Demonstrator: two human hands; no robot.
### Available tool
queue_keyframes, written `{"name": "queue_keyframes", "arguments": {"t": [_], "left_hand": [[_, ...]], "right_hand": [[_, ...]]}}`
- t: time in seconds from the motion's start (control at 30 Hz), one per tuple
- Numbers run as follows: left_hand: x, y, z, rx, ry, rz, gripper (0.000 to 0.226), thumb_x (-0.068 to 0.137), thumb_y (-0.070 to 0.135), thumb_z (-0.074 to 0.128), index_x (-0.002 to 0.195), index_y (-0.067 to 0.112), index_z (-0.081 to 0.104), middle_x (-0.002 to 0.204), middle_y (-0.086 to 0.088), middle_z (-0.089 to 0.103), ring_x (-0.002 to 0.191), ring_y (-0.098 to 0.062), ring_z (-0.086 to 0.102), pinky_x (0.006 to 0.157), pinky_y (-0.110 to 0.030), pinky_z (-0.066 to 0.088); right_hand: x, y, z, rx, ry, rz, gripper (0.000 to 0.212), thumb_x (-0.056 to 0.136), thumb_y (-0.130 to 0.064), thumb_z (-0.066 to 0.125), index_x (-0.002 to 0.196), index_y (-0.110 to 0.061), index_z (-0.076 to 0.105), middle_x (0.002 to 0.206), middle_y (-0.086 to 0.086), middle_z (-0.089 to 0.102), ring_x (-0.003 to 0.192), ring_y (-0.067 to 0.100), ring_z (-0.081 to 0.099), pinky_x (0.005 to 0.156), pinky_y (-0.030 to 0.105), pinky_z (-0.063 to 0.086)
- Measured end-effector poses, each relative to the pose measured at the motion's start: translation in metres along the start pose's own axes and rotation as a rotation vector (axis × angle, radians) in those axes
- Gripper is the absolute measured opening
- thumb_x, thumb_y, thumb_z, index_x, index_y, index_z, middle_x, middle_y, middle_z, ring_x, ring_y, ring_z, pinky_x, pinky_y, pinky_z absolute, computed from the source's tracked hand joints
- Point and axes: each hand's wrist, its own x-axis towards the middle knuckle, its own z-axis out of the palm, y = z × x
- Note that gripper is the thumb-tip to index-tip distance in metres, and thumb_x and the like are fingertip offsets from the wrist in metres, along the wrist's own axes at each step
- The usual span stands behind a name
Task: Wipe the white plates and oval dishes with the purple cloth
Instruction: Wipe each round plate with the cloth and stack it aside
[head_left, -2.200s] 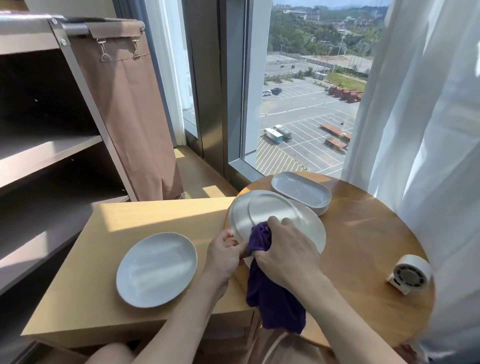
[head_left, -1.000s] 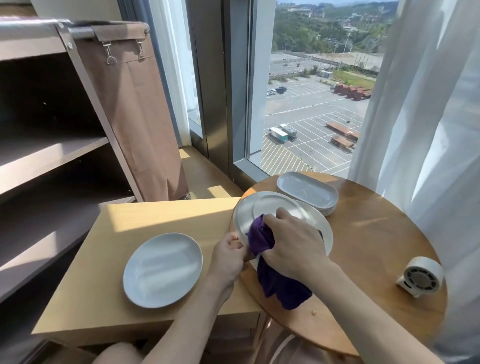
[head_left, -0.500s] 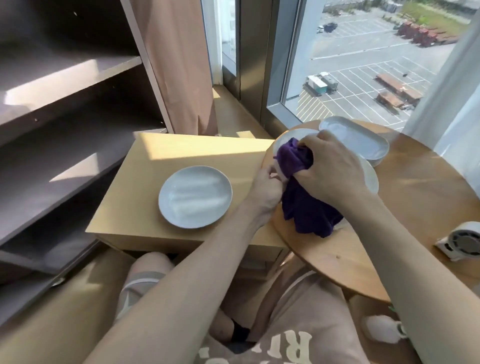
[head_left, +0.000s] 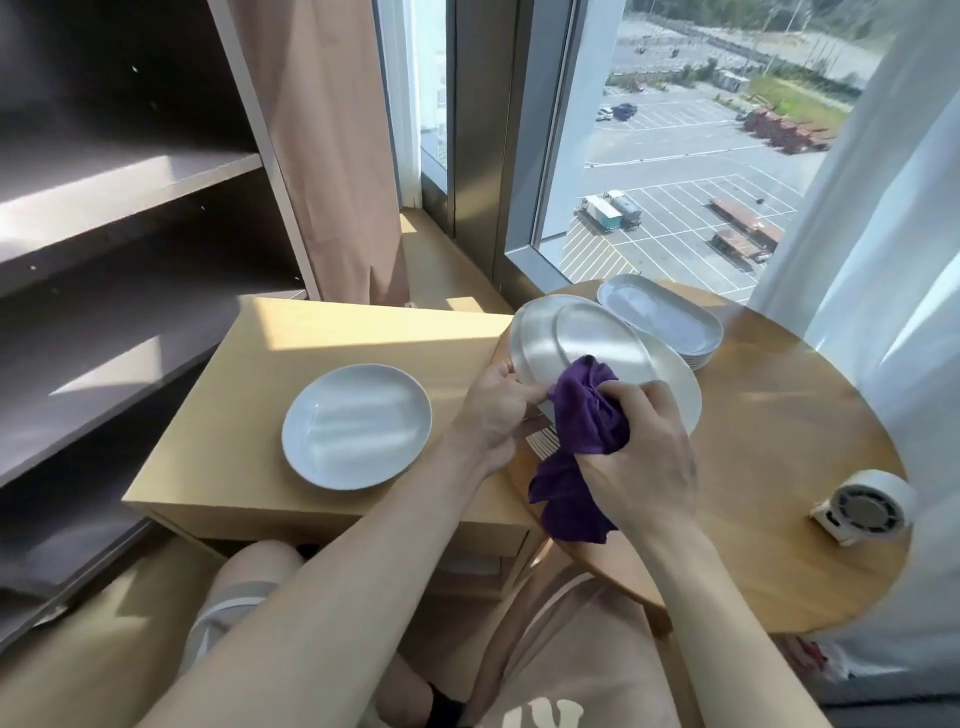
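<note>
Wiping cloth: the purple cloth (head_left: 589, 415) is bunched up, its upper end pressed on the near part of the oval dish and its loose end hanging past the table edge.
Right hand (head_left: 644, 457): fingers curled round the cloth, gripping it from above.
Left hand (head_left: 493, 410): thumb and fingers pinch the near-left rim of the oval dish.
Oval dish (head_left: 587, 338): lies over a larger white plate (head_left: 680, 395) at the left edge of the round table (head_left: 779, 441).
Stack of oval dishes (head_left: 665, 319): just behind that pair, on the same table.
Round plate (head_left: 358, 426): flat on the light wooden cabinet (head_left: 249, 415), left of both hands and apart from them.
Small white fan (head_left: 862, 506): near the table's right edge.
Surroundings: dark shelves (head_left: 130, 182) on the left, a brown curtain (head_left: 332, 156), a window (head_left: 675, 156), a white sheer curtain (head_left: 883, 260).
</note>
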Motion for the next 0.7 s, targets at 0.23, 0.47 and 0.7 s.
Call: {"name": "queue_keyframes", "arguments": {"t": [0.23, 0.47, 0.7], "left_hand": [[-0.015, 0.036, -0.019, 0.107, 0.015, 0.118, 0.032, 0.095, -0.006, 0.063, 0.122, 0.009, 0.054, 0.116, -0.019, 0.07, 0.097, -0.031, 0.07, 0.072, -0.035, 0.061], [-0.061, 0.077, -0.065, 0.243, 0.096, 0.332, 0.038, 0.094, -0.001, 0.066, 0.126, 0.016, 0.054, 0.105, -0.01, 0.078, 0.102, -0.028, 0.074, 0.085, -0.041, 0.062], [-0.097, 0.066, -0.122, 0.847, 0.278, 0.596, 0.033, 0.095, 0.008, 0.069, 0.098, 0.039, 0.056, 0.086, 0.008, 0.076, 0.079, -0.008, 0.07, 0.064, -0.021, 0.048]], "right_hand": [[-0.012, -0.005, -0.001, 0.082, 0.038, -0.072, 0.041, 0.079, -0.057, 0.062, 0.113, -0.035, 0.063, 0.106, -0.02, 0.051, 0.079, 0.013, 0.059, 0.066, 0.036, 0.055], [-0.021, -0.024, 0.01, 0.13, 0.021, -0.091, 0.035, 0.081, -0.053, 0.07, 0.112, -0.036, 0.066, 0.103, -0.018, 0.053, 0.08, 0.013, 0.061, 0.069, 0.035, 0.054], [-0.033, -0.05, 0.034, 0.134, -0.129, -0.16, 0.043, 0.082, -0.046, 0.075, 0.118, -0.023, 0.07, 0.105, -0.009, 0.058, 0.08, 0.019, 0.063, 0.069, 0.038, 0.055]]}}
